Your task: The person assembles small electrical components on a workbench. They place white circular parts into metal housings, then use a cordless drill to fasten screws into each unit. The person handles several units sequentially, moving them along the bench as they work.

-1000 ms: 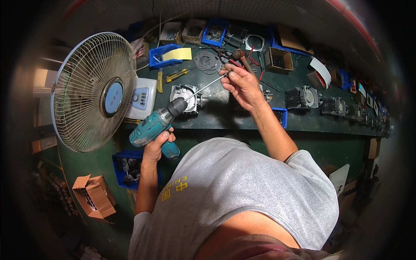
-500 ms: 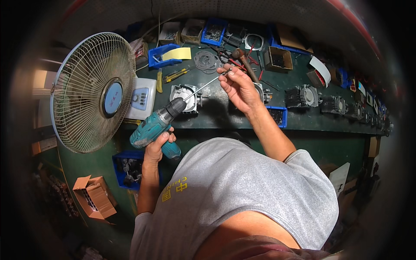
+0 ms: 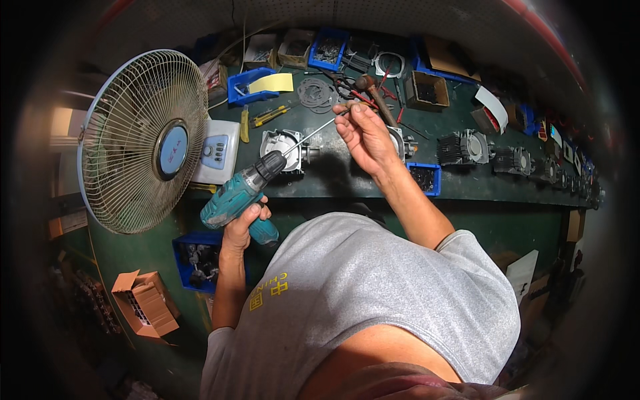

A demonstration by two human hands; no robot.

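My left hand (image 3: 241, 230) is wrapped round the grip of a teal and black cordless drill (image 3: 232, 197), tilted up to the right over the bench's near edge. A long thin metal driver bit (image 3: 312, 137) runs from its chuck to the fingertips of my right hand (image 3: 368, 139). There, thumb and forefinger pinch a small dark screw-like piece at the bit's end, mostly hidden by the fingers. Under the bit sits a silver-grey motor housing (image 3: 275, 141) with a round opening. Another housing (image 3: 398, 141) is partly hidden behind my right hand.
A large fan (image 3: 175, 148) stands at the left. A hammer (image 3: 377, 97), pliers, a yellow cutter (image 3: 270, 115) and grey gaskets (image 3: 315, 93) lie beyond my hands. Blue bins (image 3: 329, 48) line the back; another bin (image 3: 425, 179) is by my right wrist. More motor housings (image 3: 467, 148) run rightward.
My right fingers have closed further over the bit's end, covering more of the small dark piece. The drill and my left hand have barely moved.
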